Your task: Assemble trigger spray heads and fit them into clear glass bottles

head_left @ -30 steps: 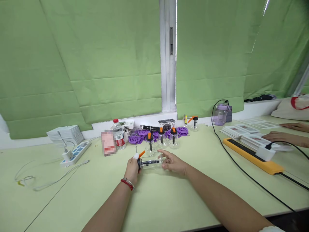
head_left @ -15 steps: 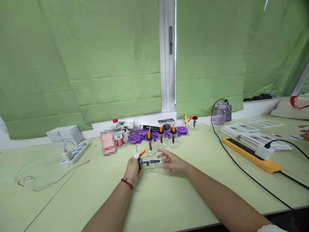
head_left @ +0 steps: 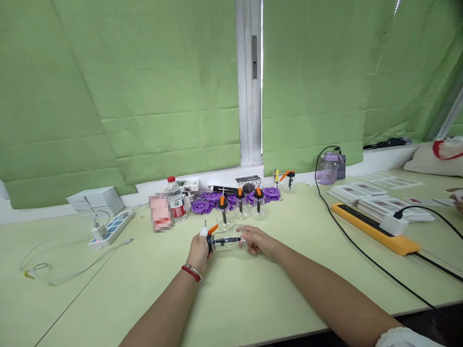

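A clear glass bottle [head_left: 229, 242] with a black cap and an orange lever [head_left: 213, 229] lies sideways between my hands, a dark tube inside it. My left hand [head_left: 198, 249] is closed round the black cap end at its left. My right hand [head_left: 258, 242] has its fingers curled on the rounded glass base at the right. Behind it, three similar bottles with orange and black tops stand upright, one of them a glass bottle [head_left: 224, 219] nearest my hands. Another bottle [head_left: 290, 184] stands farther back to the right.
Purple plastic parts [head_left: 202, 206] and a red-capped water bottle [head_left: 176, 201] are at the back. On the left lies a white power strip [head_left: 115, 230]. An orange power strip [head_left: 376, 230], paper stacks [head_left: 356, 193] and another person's hand [head_left: 457, 198] are at right.
The fingers of my right hand have drawn in and curled more round the bottle's base. My left hand keeps its hold on the cap end. The view has shifted slightly.
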